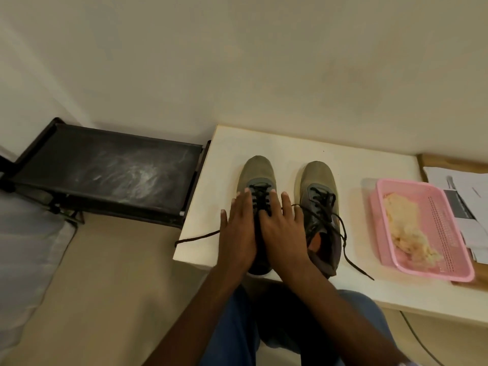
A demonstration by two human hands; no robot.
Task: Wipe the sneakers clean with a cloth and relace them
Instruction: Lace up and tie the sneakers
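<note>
Two olive-grey sneakers stand side by side on a white table [303,143], toes pointing away from me. My left hand [237,228] lies flat along the left side of the left sneaker [257,171]. My right hand [285,228] lies flat along its right side, fingers straight. Between my hands run the left sneaker's black laces [260,194], and one lace end [195,237] trails off the table's left edge. The right sneaker [318,180] has loose dark laces spilling onto the table. A yellowish cloth [404,223] sits in a pink basket [449,233].
The pink basket stands at the table's right, with papers [459,196] beyond it. A black metal rack [111,167] stands on the floor left of the table, against the wall. A pale mattress edge [26,247] lies at far left. My knees are under the table's front edge.
</note>
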